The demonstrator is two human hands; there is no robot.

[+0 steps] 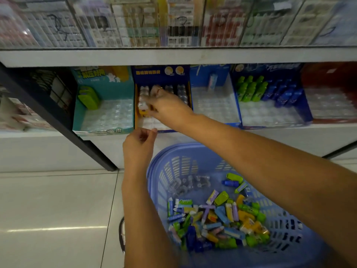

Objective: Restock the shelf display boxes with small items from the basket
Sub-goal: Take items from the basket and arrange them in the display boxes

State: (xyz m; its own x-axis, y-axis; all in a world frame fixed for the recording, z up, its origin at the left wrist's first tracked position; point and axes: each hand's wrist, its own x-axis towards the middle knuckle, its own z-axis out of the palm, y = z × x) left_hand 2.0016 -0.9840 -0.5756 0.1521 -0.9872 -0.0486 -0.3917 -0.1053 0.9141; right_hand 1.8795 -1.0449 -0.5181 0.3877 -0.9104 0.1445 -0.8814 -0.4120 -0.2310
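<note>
- Reaching across with the right hand (pixel 164 106) into the dark blue display box (pixel 162 74) on the shelf (pixel 289 136), pinching a small clear-capped yellow item (pixel 143 108) at the left row.
- Hovering with the left hand (pixel 139 146) just before the box's front edge, thumb to forefinger; cannot tell whether gripping anything.
- Below both arms: blue basket (pixel 185 147), loose colourful items (pixel 212 219) heaped inside.

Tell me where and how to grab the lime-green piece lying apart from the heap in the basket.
Pinch the lime-green piece across its two long sides, mid-length, coming straight down from above. It lies flat and slanted, and the basket walls block a sideways approach. Mind the blue piece beside it.
</note>
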